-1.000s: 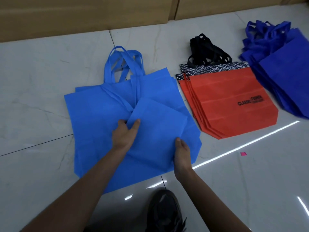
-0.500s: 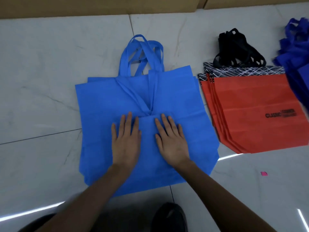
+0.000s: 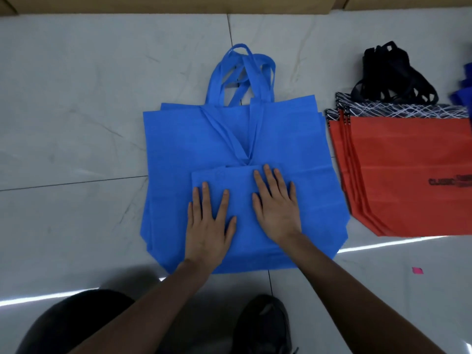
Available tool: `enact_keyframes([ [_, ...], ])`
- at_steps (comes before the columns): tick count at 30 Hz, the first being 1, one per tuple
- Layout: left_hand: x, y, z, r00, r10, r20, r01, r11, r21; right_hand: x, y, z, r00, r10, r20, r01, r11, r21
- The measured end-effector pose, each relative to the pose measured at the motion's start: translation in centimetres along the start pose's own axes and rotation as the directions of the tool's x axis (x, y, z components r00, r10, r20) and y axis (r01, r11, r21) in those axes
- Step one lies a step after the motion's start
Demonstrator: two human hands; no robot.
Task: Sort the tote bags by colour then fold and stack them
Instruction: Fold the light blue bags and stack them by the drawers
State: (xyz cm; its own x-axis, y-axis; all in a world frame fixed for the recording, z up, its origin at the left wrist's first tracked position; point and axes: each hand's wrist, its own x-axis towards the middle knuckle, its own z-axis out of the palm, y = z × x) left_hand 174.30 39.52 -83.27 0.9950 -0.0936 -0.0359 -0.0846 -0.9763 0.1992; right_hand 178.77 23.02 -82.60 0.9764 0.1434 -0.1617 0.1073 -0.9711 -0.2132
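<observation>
Folded light-blue tote bag [image 3: 241, 185] lies on the near half of a flat pile of light-blue tote bags [image 3: 184, 149], the pile's handles [image 3: 240, 72] pointing to the far wall. Left hand [image 3: 208, 226] and right hand [image 3: 277, 208] both lie palm down on the folded bag, fingers straight and spread, pressing, gripping nothing. All bags lie flat; what is inside any of them cannot be told.

To the right, apart from the blue pile by a strip of floor, a fanned stack of orange-red tote bags [image 3: 398, 162] with black handles [image 3: 393, 75]. Dark-blue fabric [image 3: 463, 95] shows at the right frame edge.

Pale tiled floor [image 3: 76, 98] lies open on the left. Wooden base [image 3: 153, 3] runs along the far side. Black shoe [image 3: 263, 325] just beside the pile's near edge; pink scrap [image 3: 417, 270] on the floor to the right.
</observation>
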Motion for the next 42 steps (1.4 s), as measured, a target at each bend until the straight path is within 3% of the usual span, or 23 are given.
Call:
enact_keyframes([
  [4,-0.9,-0.3,0.1,1.000,-0.009,0.011,0.009,1.000,-0.003,-1.2,0.5,-1.3,0.996,-0.081,-0.039,0.088,0.968,0.233],
  [6,-0.7,-0.3,0.1,0.999,-0.014,0.029,0.014,1.000,-0.002,-2.8,0.7,-0.7,0.993,-0.047,-0.107,0.064,0.984,0.165],
  [10,-0.7,-0.3,0.5,0.999,0.009,0.047,-0.008,0.999,-0.033,-5.6,0.4,1.9,0.978,0.131,-0.161,-0.119,0.989,0.084],
  [13,-0.7,-0.7,0.1,0.999,0.013,0.049,-0.005,0.985,-0.170,-5.6,0.5,2.1,0.982,0.128,-0.141,-0.115,0.989,0.093],
  [15,-0.7,-0.5,-1.1,0.995,-0.093,0.046,0.103,0.891,-0.443,-5.7,0.3,1.8,0.982,0.132,-0.134,-0.112,0.983,0.144],
  [17,-0.9,-0.3,-2.5,0.955,-0.281,0.095,0.262,0.648,-0.716,-5.7,-0.3,0.9,0.966,0.224,-0.133,-0.172,0.931,0.321],
  [19,-1.0,-0.3,-3.9,0.891,-0.388,0.236,0.387,0.377,-0.841,-6.0,-1.4,-0.4,0.915,0.387,-0.112,-0.269,0.793,0.547],
  [22,-1.0,-1.6,-6.6,0.855,-0.415,0.312,0.404,0.154,-0.902,-5.9,-2.7,-2.7,0.813,0.577,0.082,-0.328,0.336,0.883],
  [24,-0.8,-2.8,-8.7,0.868,-0.399,0.297,0.361,0.094,-0.928,-5.6,-3.2,-4.3,0.742,0.598,0.302,-0.446,0.105,0.889],
  [26,-0.4,-4.0,-11.1,0.887,-0.355,0.295,0.330,0.039,-0.943,-5.2,-4.0,-5.8,0.685,0.528,0.501,-0.591,0.002,0.806],
  [28,0.4,-5.2,-13.2,0.898,-0.336,0.286,0.304,0.002,-0.953,-4.3,-5.3,-7.5,0.679,0.396,0.618,-0.646,-0.077,0.759],
  [31,2.1,-7.7,-15.7,0.913,-0.339,0.228,0.246,0.013,-0.969,-1.6,-7.5,-9.8,0.784,0.318,0.532,-0.550,-0.041,0.834],
  [35,5.9,-11.4,-17.2,0.903,-0.420,0.094,0.186,0.184,-0.965,4.6,-10.8,-12.7,0.932,0.231,0.280,-0.327,0.199,0.924],
  [39,11.6,-14.8,-16.7,0.912,-0.408,-0.033,0.173,0.458,-0.872,12.4,-14.0,-12.1,0.978,0.126,0.167,-0.200,0.325,0.924],
  [42,16.2,-16.8,-16.0,0.937,-0.347,0.029,0.228,0.547,-0.806,18.9,-15.1,-10.4,0.975,0.202,0.093,-0.146,0.265,0.953],
])
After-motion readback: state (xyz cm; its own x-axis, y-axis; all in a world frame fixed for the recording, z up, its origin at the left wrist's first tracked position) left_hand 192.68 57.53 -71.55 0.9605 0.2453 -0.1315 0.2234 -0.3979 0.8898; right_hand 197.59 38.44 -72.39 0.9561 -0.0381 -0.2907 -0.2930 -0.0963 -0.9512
